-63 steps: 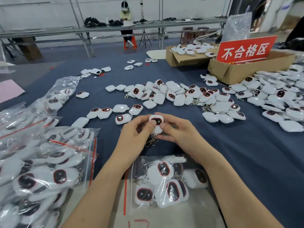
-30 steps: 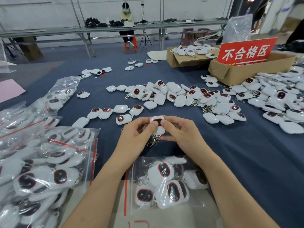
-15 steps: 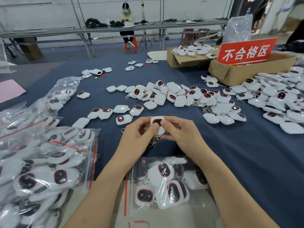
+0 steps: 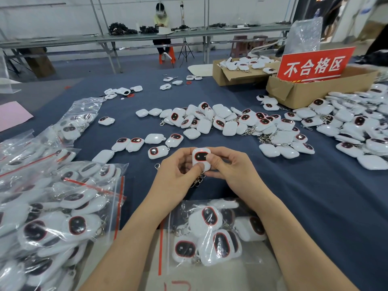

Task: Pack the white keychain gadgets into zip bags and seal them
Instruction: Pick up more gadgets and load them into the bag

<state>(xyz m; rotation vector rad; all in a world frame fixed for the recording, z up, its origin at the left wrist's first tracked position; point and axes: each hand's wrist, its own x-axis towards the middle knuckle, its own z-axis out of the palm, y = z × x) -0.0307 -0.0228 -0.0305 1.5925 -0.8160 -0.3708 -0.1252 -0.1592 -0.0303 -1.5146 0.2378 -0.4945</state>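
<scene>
Fingers of the left hand (image 4: pixel 175 175) and right hand (image 4: pixel 230 172) pinch one gadget (image 4: pixel 201 157), its long side pointing to twelve o'clock; the zip bag (image 4: pixel 210 234) lies at six o'clock.

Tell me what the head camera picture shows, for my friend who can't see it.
The left hand and right hand hold one white keychain gadget just beyond a partly filled zip bag. More loose gadgets lie scattered on the blue table, with filled bags piled at the left.
</scene>
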